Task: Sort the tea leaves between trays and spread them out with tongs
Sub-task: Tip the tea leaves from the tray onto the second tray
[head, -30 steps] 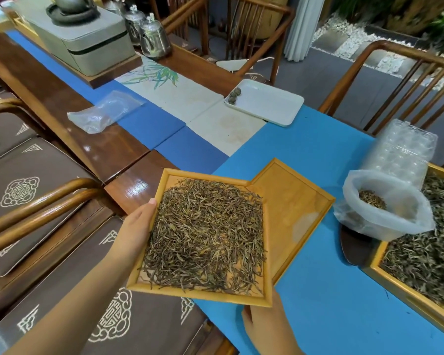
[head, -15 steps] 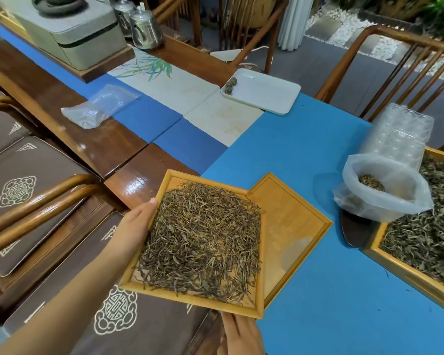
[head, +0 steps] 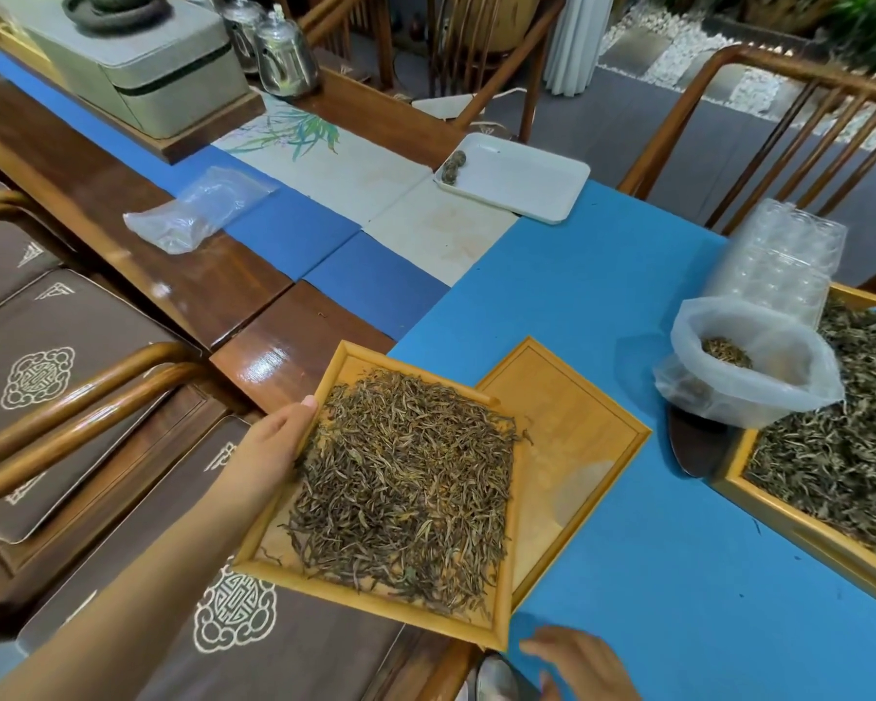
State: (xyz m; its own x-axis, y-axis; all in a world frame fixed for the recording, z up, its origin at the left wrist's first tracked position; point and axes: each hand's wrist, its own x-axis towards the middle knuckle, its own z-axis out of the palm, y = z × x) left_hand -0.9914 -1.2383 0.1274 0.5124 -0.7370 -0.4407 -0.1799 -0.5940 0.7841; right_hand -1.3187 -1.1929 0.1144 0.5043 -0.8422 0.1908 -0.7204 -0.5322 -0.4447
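My left hand [head: 269, 447] grips the left rim of a wooden tray [head: 375, 607] covered with brown tea leaves [head: 405, 478]. That tray is held tilted, overlapping an empty wooden tray [head: 577, 447] lying on the blue table cover [head: 653, 574]. My right hand [head: 577, 665] is low at the frame's bottom, just right of the held tray's near corner, fingers apart and off the rim. A third wooden tray [head: 759, 503] with greener tea leaves [head: 840, 447] lies at the right edge. I see no tongs for certain; a shiny object [head: 496, 675] shows by my right hand.
A plastic bag [head: 749, 376] holding some leaves stands between the trays over a dark dish [head: 694, 442]. Clear plastic containers [head: 780, 255] sit behind it. Farther off are a white tray [head: 522, 179], a clear bag [head: 193, 215] and kettles [head: 284, 58]. Chairs flank the table.
My right hand has come off the held tray's near edge and moved right. The tray of leaves stays in my left hand, shifted slightly toward me.
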